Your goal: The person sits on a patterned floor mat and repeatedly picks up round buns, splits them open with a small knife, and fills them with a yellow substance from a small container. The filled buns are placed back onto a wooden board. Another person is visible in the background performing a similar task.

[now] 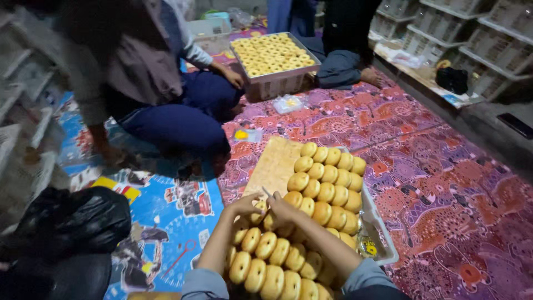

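A white tray (383, 236) on the floor in front of me holds several rows of golden ring-shaped pastries (327, 183), standing on edge on a pale board (273, 165). My left hand (244, 205) and my right hand (282, 208) meet over the middle of the tray. Both rest on the pastries where the near rows (266, 261) meet the far rows. The fingers are curled around pastries, and a thin stick-like thing (267, 192) pokes up between the hands. What each hand grips is partly hidden.
A person in dark blue trousers (177, 119) sits at the left. Another seated person (338, 61) is behind a second crate of pastries (275, 55). Black bags (66, 222) lie at left, white crates (461, 33) are stacked at right. Patterned mats (444, 183) cover the floor.
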